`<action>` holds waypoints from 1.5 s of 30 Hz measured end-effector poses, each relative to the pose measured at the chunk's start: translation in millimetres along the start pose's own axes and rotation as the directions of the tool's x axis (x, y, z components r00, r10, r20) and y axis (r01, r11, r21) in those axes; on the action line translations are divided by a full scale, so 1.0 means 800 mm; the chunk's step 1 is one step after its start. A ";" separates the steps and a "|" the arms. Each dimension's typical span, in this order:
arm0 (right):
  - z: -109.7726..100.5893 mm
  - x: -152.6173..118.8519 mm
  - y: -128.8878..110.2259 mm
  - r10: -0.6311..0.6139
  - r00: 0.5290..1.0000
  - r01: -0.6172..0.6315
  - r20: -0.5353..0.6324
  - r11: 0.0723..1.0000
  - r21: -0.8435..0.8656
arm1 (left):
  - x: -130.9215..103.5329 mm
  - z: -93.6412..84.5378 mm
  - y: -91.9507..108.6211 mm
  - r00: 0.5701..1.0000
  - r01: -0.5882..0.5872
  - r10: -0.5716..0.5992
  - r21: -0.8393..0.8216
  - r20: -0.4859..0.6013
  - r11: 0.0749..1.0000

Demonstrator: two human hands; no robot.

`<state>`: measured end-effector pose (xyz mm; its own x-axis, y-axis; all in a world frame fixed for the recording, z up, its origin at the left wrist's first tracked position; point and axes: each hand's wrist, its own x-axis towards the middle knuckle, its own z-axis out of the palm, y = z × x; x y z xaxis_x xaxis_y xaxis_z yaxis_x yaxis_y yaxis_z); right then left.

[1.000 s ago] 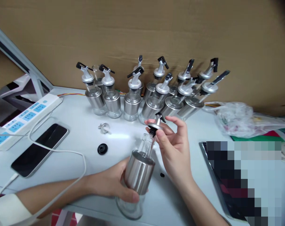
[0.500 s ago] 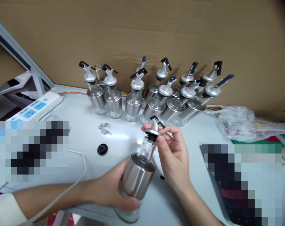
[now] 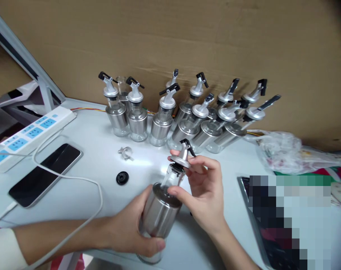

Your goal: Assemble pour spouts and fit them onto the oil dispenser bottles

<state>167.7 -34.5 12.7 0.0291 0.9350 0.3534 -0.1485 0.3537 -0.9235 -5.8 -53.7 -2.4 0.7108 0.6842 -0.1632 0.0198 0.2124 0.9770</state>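
My left hand is wrapped round the lower body of a glass oil bottle with a brushed steel sleeve, holding it tilted. A silver pourer spout with a black lever sits at the bottle's mouth, its black stopper partly visible under the rim. The fingers of my right hand grip the spout's rim, while the thumb lies against the clear neck. Left of the bottle, a round black stopper and a small silver, lever-like part lie on the table.
Several similar bottles with spouts stand along the cardboard wall. A power strip, a phone and a white cable are at left; the cable crosses above my left forearm. Clear plastic bags and a partly blurred dark device are at right.
My right thumb has moved down from the spout's rim to the bottle neck. The spout now leans differently, and the bottle has shifted slightly left.
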 end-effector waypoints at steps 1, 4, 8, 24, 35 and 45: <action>0.001 0.001 -0.001 0.018 1.000 -0.018 -0.002 1.000 0.016 | 0.000 0.000 0.000 1.000 -0.005 0.005 0.002 -0.008 1.000; 0.005 0.002 -0.005 0.068 0.998 -0.067 -0.012 0.995 0.068 | 0.000 -0.001 0.000 1.000 -0.015 0.015 0.005 -0.014 1.000; 0.004 0.004 -0.004 0.123 0.992 -0.120 -0.028 0.988 0.097 | 0.001 -0.003 0.000 1.000 0.002 -0.002 -0.025 0.013 1.000; -0.002 0.003 0.001 0.202 0.979 -0.202 -0.011 0.975 -0.092 | 0.000 -0.002 0.004 1.000 0.015 -0.016 -0.039 -0.017 0.999; -0.003 0.004 0.005 0.222 0.973 -0.229 -0.063 0.963 -0.144 | 0.001 -0.001 0.002 1.000 0.005 -0.007 -0.059 -0.029 0.998; -0.002 0.007 0.000 0.264 0.962 -0.268 -0.067 0.962 -0.060 | 0.000 0.000 0.000 1.000 0.005 -0.004 -0.080 0.007 0.997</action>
<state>169.4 -29.1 14.3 0.0556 0.9947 0.0865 -0.0911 0.0913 -0.9916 -5.5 -53.6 -2.7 0.7157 0.6784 -0.1661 -0.0330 0.2705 0.9622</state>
